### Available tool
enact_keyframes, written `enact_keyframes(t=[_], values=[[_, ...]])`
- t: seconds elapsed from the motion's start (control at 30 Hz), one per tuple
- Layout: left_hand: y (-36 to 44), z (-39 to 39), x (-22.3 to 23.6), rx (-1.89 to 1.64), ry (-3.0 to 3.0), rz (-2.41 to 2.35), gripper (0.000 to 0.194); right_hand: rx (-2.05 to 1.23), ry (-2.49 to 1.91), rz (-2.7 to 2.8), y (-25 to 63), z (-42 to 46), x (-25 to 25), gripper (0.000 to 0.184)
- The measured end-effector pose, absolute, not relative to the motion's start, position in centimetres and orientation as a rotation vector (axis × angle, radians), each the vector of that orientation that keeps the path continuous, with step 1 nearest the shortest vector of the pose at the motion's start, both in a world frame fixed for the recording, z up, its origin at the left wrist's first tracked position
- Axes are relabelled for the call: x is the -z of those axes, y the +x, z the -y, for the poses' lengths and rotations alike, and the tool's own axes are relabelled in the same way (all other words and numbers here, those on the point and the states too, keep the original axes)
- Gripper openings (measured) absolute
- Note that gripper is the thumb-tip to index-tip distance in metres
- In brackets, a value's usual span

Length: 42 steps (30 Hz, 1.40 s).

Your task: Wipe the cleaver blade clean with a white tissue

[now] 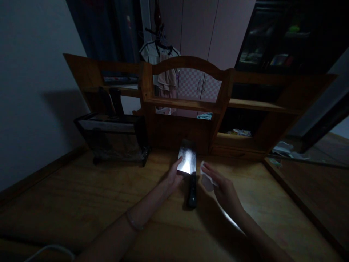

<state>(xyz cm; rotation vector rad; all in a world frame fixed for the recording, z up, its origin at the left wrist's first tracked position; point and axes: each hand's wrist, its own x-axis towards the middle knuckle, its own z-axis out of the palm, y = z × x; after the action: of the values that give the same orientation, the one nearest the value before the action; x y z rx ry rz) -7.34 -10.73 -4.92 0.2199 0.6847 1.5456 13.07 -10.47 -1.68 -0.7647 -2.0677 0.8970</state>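
A cleaver (pixel 188 160) with a broad shiny blade and a black handle is in the middle of the view, its handle pointing toward me. My left hand (pixel 174 174) grips the blade at its left edge, thumb on top and the other fingers hidden beneath. To the right of the cleaver, my right hand (pixel 222 183) is closed on a white tissue (pixel 207 180), which hangs a little apart from the blade and handle. Light glares off the lower part of the blade.
A knife block (pixel 114 140) with dark handles upright in it stands at the left on the wooden table (pixel 89 203). A wooden shelf unit (pixel 180 131) runs along the back. A white cable (pixel 51 247) lies at the lower left. The room is dim.
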Motion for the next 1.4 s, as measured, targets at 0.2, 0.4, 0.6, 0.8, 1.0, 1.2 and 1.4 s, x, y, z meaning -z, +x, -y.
enact_keyframes(t=[0.2, 0.4, 0.6, 0.8, 1.0, 1.2, 1.4], values=[[-7.6, 10.6, 5.4, -1.548, 0.214, -0.703, 0.035, -1.089, -0.662, 2.331, 11.9, 12.5, 1.0, 0.05], [-7.7, 10.2, 6.0, -1.568, 0.202, -0.706, 0.034, -1.294, -0.714, 2.265, 12.3, 12.7, -0.1, 0.042], [-7.9, 10.3, 6.3, -1.592, 0.167, -0.716, 0.035, -1.357, -0.91, 2.317, 12.7, 13.4, -0.4, 0.039], [-7.7, 10.3, 6.0, -1.601, 0.143, -0.715, 0.031, -1.701, -0.895, 2.301, 13.7, 12.6, -0.9, 0.04], [-7.6, 10.4, 5.6, -1.619, 0.137, -0.694, 0.027, -1.585, -1.003, 2.028, 14.0, 11.4, -0.7, 0.033], [-7.4, 10.6, 5.0, -1.625, 0.131, -0.671, 0.024, -0.924, -0.749, 2.199, 12.6, 12.0, 0.9, 0.069], [-7.4, 10.7, 4.9, -1.659, 0.089, -0.671, 0.027, -1.076, -0.507, 2.4, 11.6, 13.5, 1.2, 0.087]])
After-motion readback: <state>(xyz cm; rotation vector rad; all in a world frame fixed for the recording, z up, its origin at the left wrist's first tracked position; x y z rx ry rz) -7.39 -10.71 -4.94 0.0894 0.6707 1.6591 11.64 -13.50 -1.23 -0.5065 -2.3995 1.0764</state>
